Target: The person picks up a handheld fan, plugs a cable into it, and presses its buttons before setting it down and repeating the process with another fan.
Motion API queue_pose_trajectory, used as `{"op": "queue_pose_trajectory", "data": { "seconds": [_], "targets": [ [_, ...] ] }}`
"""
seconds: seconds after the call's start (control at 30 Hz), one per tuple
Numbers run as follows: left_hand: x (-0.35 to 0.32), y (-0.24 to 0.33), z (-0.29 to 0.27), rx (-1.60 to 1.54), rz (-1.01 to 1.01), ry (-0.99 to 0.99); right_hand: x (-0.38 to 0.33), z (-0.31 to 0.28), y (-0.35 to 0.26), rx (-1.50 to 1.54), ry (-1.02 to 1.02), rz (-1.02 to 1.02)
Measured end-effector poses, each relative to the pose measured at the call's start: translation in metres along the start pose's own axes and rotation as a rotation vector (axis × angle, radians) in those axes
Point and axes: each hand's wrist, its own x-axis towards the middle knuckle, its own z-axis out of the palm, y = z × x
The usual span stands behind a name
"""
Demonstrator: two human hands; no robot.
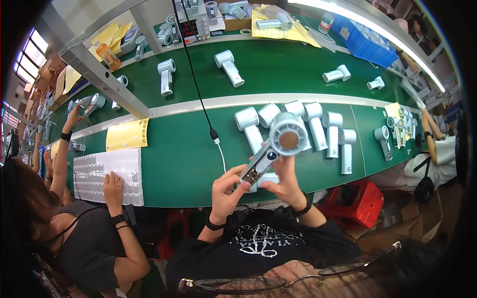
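Note:
A grey-blue handheld fan is tilted in front of me, its round head up and to the right. Its handle lies uncovered, with a circuit board showing inside. My left hand is closed on the lower end of this handle, thumb near the board. My right hand is just below the fan head, thumb spread away and fingers stretched up, their tips hidden behind the head. Past my hands, several similar fans lie in a row on the green bench, among them one fan at the right end.
A white cable hangs left of my hands. Farther left are a yellow sheet and a white tray, touched by a co-worker's hand. Beyond the metal rail, fans lie on another green surface. A red stool stands right.

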Motion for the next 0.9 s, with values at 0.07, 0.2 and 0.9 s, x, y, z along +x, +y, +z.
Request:
{"op": "queue_pose_trajectory", "data": {
  "seconds": [0.07,0.2,0.9],
  "targets": [
    [-0.002,0.003,-0.005,0.005,0.033,-0.005,0.005,-0.039,-0.005,-0.534,-0.207,-0.040],
    [-0.002,0.006,-0.012,0.033,-0.018,-0.041,0.029,-0.059,-0.046,-0.555,-0.032,0.053],
    [-0.006,0.020,-0.007,0.373,0.212,-0.036,0.032,-0.053,-0.052,-0.437,-0.250,-0.577]
  ]
}}
